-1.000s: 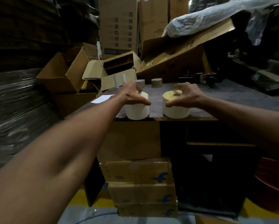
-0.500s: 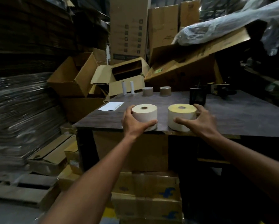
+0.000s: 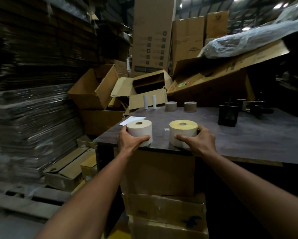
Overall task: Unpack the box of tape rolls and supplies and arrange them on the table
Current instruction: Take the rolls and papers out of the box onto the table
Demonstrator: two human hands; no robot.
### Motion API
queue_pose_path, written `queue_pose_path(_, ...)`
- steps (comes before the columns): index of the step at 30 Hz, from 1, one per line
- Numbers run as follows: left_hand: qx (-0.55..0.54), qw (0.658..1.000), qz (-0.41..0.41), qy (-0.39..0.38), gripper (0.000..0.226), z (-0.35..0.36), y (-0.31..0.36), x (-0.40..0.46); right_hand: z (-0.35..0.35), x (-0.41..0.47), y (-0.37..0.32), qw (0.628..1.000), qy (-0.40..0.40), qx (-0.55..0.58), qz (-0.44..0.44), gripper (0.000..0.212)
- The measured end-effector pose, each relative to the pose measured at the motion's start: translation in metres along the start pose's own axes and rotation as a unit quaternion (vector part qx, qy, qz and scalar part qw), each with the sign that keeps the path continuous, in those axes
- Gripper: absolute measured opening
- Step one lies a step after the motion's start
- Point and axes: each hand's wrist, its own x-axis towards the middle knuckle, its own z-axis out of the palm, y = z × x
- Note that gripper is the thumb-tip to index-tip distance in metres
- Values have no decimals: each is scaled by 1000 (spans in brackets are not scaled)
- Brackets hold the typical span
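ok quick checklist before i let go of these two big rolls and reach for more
1. Left hand grips the pale beige roll: ok.
2. Right hand grips the yellow-topped roll: ok.
3. Both rolls stand upright, core holes up, on the dark table: ok.
4. Rolls apart, not touching: ok.
5. Clear of the near table edge: not ok, both sit close to it; pushing them further in seems wise.
6. Room behind: ok, bare table up to the two brown tape rolls and two white tubes.
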Motion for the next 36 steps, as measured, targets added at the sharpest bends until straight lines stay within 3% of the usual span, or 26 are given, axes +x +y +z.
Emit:
queue_pose_path(10, -35, 999, 17, -30, 101, -23, -20, 17, 51, 6, -20, 1000, -23, 10, 2, 85)
queue_pose_path(16, -51, 998, 10, -25, 113, -19, -27, 18, 77, 5, -31, 1000, -14, 2, 4, 83)
queue_pose_path(25, -58, 998, 7, -20, 101, -16, -27, 17, 75, -5, -23, 1000, -22, -12, 12, 77)
queue_pose_path(32, -33, 999, 2, -39, 111, -20, -17, 5, 58, -22, -21, 998, -52, -17, 9, 62)
queue_pose_path(34, 25, 999, 35, -14, 122, -21, -17, -15, 48, -35, -20, 998, -53, 9, -17, 63)
queue_pose_path(36, 48, 995, 69, 48, 111, -22, -17, -48, 37, -52, -19, 997, -39, 38, -49, 63)
